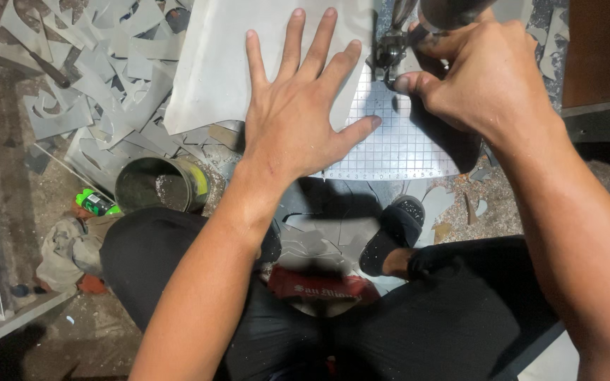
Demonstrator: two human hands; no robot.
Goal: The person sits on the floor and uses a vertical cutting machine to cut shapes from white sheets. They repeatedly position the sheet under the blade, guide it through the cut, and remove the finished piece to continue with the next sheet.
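Left hand [298, 116] lay flat, fingers spread, on a grey sheet [213, 63]; right hand [485, 77] gripped what looked like a cutter [390, 49].

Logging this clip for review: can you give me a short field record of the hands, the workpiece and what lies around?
Left hand: flat, fingers spread, pressing on grey sheet
Right hand: closed around machine handle
Machine head: at the sheet's edge
Work surface: gridded plate
Floor: grey offcuts, round tin, green bottle
Foot: black sandal
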